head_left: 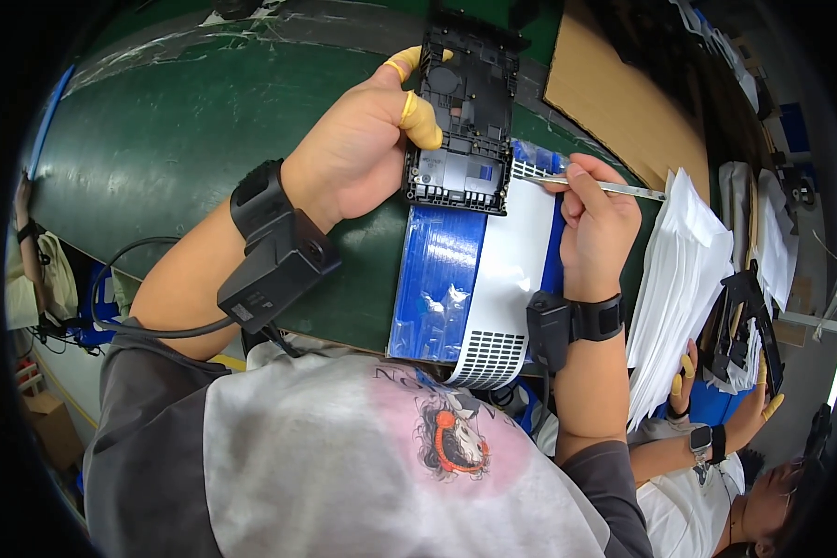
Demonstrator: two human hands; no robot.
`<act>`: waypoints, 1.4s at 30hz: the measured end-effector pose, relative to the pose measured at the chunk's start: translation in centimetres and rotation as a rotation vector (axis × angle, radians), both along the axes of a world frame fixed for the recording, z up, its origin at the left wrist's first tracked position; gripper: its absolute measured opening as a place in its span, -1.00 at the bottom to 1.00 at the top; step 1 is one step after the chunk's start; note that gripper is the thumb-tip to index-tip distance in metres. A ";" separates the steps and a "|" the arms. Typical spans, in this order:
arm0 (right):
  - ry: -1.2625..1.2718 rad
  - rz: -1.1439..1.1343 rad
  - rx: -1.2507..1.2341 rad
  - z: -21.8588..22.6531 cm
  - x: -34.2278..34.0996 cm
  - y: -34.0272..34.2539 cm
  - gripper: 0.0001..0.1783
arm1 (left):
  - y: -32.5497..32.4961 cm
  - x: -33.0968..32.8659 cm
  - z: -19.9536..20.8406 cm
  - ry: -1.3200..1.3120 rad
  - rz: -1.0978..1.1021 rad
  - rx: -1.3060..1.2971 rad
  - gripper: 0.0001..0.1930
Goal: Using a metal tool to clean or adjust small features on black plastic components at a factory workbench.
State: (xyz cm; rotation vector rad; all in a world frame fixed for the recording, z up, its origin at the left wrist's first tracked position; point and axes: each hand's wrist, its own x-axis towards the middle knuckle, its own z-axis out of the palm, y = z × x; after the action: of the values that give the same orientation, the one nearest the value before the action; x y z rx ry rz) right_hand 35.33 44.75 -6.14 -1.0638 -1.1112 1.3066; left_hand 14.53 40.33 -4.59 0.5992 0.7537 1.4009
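My left hand, with yellow finger cots on its thumb and a finger, is closed on the edge of a black plastic housing. The housing is held up at a tilt, its ribbed inner side showing. In my right hand is a pair of metal tweezers, their tips over a white strip of small black stickers. That strip lies across a blue board and hangs over its near edge. Whether the tips grip a sticker is too small to tell.
Under the board is a green work table. A brown cardboard sheet lies at the far right. To the right stands a stack of white sheets, with a co-worker's hands beyond it near another black part.
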 end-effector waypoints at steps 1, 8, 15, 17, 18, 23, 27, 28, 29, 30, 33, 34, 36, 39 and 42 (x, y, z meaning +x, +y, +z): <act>0.035 0.022 0.008 0.0 0.1 0.0 -0.82 | -0.1 0.1 0.0 0.013 -0.011 -0.016 -0.36; 0.170 0.073 0.144 3.3 -1.7 -2.6 -0.79 | -1.3 2.1 0.4 -0.099 -0.201 0.030 -0.21; 0.137 0.112 0.158 3.3 -2.2 -3.3 -0.78 | -2.0 2.6 1.2 -0.130 -0.281 0.055 -0.17; 0.149 0.122 0.147 3.3 -2.1 -3.2 -0.77 | -1.9 2.6 1.2 -0.133 -0.287 0.061 -0.16; 0.160 0.131 0.137 3.3 -2.1 -3.2 -0.77 | -2.0 2.6 1.3 -0.126 -0.285 0.060 -0.16; 0.168 0.139 0.143 3.2 -2.3 -3.1 -0.77 | -2.1 2.6 1.6 -0.127 -0.278 0.044 -0.16; 0.164 0.137 0.152 3.3 -2.3 -3.2 -0.77 | -2.1 2.5 1.7 -0.124 -0.293 0.057 -0.16; 0.164 0.137 0.152 3.3 -2.4 -3.2 -0.77 | -2.1 2.5 1.6 -0.125 -0.285 0.067 -0.16; 0.161 0.133 0.153 3.3 -2.4 -3.2 -0.77 | -2.1 2.6 1.5 -0.125 -0.284 0.067 -0.16; 0.157 0.129 0.155 3.3 -2.4 -3.3 -0.77 | -2.2 2.6 1.5 -0.126 -0.277 0.072 -0.16; 0.156 0.126 0.163 3.3 -2.5 -3.3 -0.78 | -2.3 2.6 1.3 -0.131 -0.274 0.092 -0.18; 0.155 0.126 0.163 3.2 -2.4 -3.3 -0.78 | -2.3 2.5 1.2 -0.134 -0.278 0.109 -0.21; 0.138 0.131 0.153 3.0 -2.3 -3.3 -0.78 | -2.1 2.7 1.1 -0.135 -0.247 0.082 -0.26; 0.133 0.144 0.153 2.9 -2.5 -3.4 -0.77 | -2.0 3.1 0.7 -0.080 -0.163 0.062 -0.38; 0.135 0.155 0.138 2.7 -2.4 -3.2 -0.78 | -1.9 3.3 0.1 0.014 -0.075 0.102 -0.46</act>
State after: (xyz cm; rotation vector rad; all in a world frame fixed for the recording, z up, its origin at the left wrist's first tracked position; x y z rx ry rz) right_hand 32.91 41.51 -3.43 -0.7888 -1.1811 1.3805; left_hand 17.80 38.45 -4.53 0.7110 0.6674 1.3733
